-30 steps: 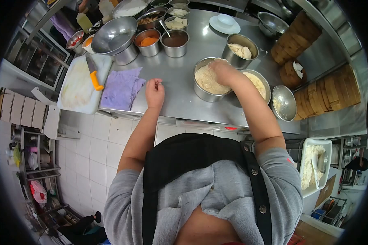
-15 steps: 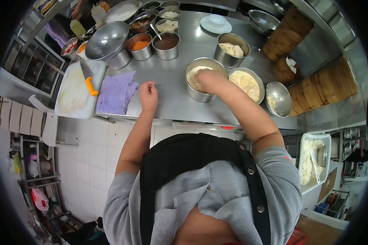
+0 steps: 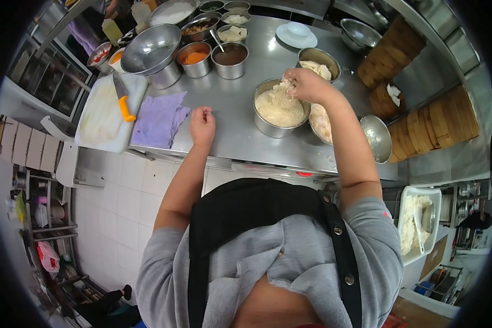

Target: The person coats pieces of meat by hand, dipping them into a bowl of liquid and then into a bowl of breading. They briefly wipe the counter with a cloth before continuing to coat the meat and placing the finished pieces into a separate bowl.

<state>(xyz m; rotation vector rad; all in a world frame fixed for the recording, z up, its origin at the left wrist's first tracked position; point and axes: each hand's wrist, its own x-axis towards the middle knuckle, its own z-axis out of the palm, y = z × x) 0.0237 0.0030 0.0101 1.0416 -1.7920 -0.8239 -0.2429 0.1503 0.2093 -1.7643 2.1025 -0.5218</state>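
Above the right rim of a steel pot [image 3: 269, 127] of pale crumbs [image 3: 279, 107], my right hand [image 3: 306, 86] is raised with crumbs clinging to its curled fingers. Whatever is between those fingers is too small to make out. My left hand [image 3: 203, 123] rests at the counter's front edge with curled fingers, beside a purple cloth [image 3: 157, 119]; what it holds, if anything, is hidden. Behind my right hand stands a steel pot [image 3: 325, 59] with pale food. My right forearm partly covers a bowl of pale, wet food [image 3: 320, 121].
A white cutting board [image 3: 101, 120] with an orange-handled knife [image 3: 127, 109] lies at the left. Steel containers and a large bowl [image 3: 152, 48] stand behind. Bamboo steamers [image 3: 434, 124] and a steel bowl [image 3: 378, 140] are at the right. A white tub [image 3: 433, 224] sits lower right.
My right hand has come up out of the pot of crumbs and moved right and back, with crumbs on its fingers. The whole view has shifted slightly. My left hand stays by the cloth.
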